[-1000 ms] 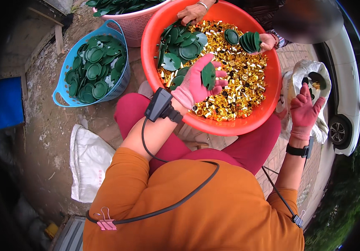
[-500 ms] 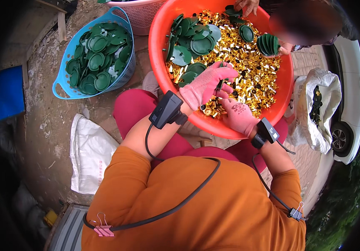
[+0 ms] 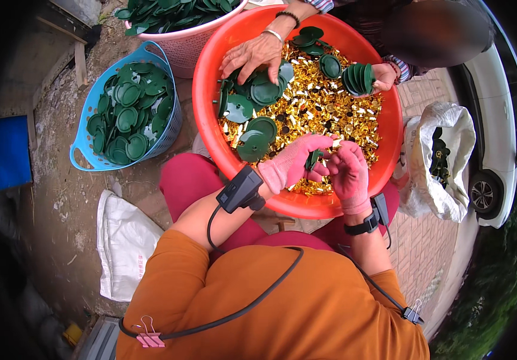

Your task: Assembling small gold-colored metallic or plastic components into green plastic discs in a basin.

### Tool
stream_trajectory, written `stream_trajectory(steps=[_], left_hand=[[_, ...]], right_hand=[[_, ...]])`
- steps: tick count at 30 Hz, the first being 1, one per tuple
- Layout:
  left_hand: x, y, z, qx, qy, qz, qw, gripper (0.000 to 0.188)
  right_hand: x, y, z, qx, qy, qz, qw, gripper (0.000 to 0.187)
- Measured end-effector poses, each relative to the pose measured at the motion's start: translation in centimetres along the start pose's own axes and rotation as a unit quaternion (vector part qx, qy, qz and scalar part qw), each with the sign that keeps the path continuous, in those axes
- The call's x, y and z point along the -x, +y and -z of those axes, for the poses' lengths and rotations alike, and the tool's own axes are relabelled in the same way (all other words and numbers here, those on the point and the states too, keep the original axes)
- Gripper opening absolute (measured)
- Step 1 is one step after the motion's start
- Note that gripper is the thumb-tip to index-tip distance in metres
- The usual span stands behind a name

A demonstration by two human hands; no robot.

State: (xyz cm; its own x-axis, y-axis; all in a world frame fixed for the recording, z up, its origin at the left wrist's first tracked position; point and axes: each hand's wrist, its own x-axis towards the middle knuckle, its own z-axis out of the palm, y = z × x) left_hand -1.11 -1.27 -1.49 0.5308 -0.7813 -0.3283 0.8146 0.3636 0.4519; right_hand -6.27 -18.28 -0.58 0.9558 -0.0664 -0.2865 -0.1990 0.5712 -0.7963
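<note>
My left hand (image 3: 294,162), in a pink glove, is closed around a green plastic disc (image 3: 313,160), seen nearly edge-on between the fingers. Close beside it, my right hand (image 3: 351,177), also gloved in pink, has its thumb and fingers pinched together. A small gold-coloured piece seems to show at the fingertips, though too little to be sure. Both hands are above a big orange-red basin (image 3: 210,114) full of shiny gold-coloured small pieces (image 3: 321,108). Loose green discs (image 3: 252,146) lie on these at the basin's left.
Across the basin, a co-worker's hand (image 3: 252,57) rests on green discs; their other holds a stack of discs (image 3: 357,79). A blue basket (image 3: 171,129) and a pink basket (image 3: 180,51) hold more. White sacks (image 3: 129,240) lie left and stand right (image 3: 450,174), near a car (image 3: 504,120).
My right hand has risen from the gold pieces to my left fingertips. A co-worker's hand has moved from the far rim leftward onto the green discs. The view has shifted slightly.
</note>
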Motion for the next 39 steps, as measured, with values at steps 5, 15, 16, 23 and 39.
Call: stream_trajectory(steps=[5,15,16,23,39], left_hand=[[-1.1,-0.3,-0.6,-0.027,0.028,-0.015,0.999,0.033],[-1.0,1.0,-1.3,-0.009,0.000,0.025,1.000,0.050],[-0.9,1.1,-1.3,-0.010,0.005,0.032,0.999,0.052],[-0.9,0.6,-1.1,-0.028,0.018,0.018,0.999,0.050],[0.1,2.2,-1.7,-0.098,0.015,-0.016,0.995,0.053]], right_hand=[[0.2,-1.0,-1.9,0.122,0.021,0.046,0.991,0.027],[0.9,-3.2,-2.7,0.339,-0.035,0.034,0.939,0.036],[1.0,-3.2,-2.7,0.341,-0.036,0.033,0.939,0.036],[1.3,-3.7,-3.0,0.487,-0.094,0.071,0.865,0.030],[0.6,-4.8,-2.1,0.290,-0.113,-0.062,0.948,0.038]])
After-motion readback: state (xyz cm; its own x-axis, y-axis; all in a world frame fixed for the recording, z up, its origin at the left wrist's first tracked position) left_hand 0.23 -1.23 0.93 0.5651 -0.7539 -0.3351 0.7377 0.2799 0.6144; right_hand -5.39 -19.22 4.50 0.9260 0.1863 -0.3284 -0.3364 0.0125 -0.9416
